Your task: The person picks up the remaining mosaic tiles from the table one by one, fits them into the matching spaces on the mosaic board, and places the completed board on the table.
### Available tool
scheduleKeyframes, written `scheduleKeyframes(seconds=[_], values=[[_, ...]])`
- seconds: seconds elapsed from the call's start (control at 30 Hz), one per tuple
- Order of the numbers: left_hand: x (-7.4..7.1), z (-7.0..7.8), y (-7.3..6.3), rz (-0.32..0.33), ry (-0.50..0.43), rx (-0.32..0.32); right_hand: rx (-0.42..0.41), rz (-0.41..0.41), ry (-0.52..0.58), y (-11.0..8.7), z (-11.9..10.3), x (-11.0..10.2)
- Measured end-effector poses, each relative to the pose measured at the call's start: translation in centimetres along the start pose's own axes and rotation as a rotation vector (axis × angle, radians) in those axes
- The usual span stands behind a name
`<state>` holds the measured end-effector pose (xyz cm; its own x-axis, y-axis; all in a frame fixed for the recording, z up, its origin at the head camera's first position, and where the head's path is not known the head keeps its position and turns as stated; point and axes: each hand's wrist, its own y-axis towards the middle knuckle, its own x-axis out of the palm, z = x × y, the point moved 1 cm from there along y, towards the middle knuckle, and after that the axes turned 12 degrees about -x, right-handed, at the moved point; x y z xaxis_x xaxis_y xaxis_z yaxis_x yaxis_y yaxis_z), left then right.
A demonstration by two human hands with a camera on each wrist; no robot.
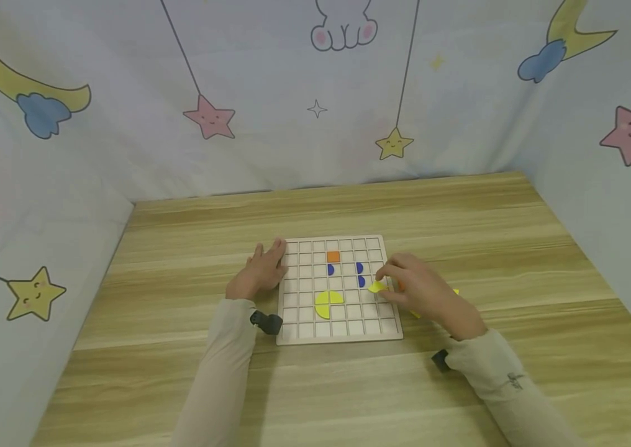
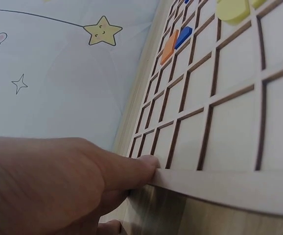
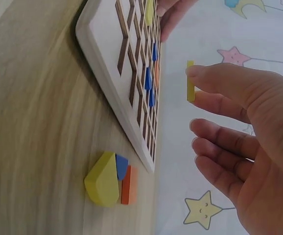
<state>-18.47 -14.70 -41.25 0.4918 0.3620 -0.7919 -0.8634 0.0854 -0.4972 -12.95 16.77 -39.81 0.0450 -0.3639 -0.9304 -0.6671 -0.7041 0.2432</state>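
A pale wooden grid board (image 1: 343,341) lies on the table. My left hand (image 1: 262,271) rests at its upper left edge; in the left wrist view, fingers (image 2: 144,169) touch the rim. Over the board's right side, my right hand (image 1: 424,288) pinches a thin yellow piece (image 3: 190,88) between thumb and index finger, raised off the board. Its other fingers are loosely bent. Set in the grid are an orange square (image 1: 333,256), blue half-round pieces (image 1: 359,268) and several yellow quarter-round pieces (image 1: 322,310). The held piece's full outline is partly hidden by the fingers.
Beside the board's right edge lie loose pieces: a yellow one (image 3: 102,181), a blue one (image 3: 121,166) and an orange one (image 3: 129,185). My right hand partly covers them in the head view. Patterned cloth (image 1: 271,161) stands behind the wood-grain table (image 1: 181,236).
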Motion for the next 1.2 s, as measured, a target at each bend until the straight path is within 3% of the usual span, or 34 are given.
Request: scheduleKeyframes(seconds=[0.13,0.9,1.2], values=[[0.1,0.0,-0.1,-0.007,0.001,0.000,0.001,-0.022,-0.011,0.5,-0.5,0.3],[0.2,0.0,-0.2,-0.009,-0.030,-0.002,-0.197,-0.052,-0.024,2.4,-3.0,2.5],[0.0,0.0,-0.2,-0.002,-0.013,0.012,-0.177,-0.129,-0.020,3.2,-3.9,2.9]])
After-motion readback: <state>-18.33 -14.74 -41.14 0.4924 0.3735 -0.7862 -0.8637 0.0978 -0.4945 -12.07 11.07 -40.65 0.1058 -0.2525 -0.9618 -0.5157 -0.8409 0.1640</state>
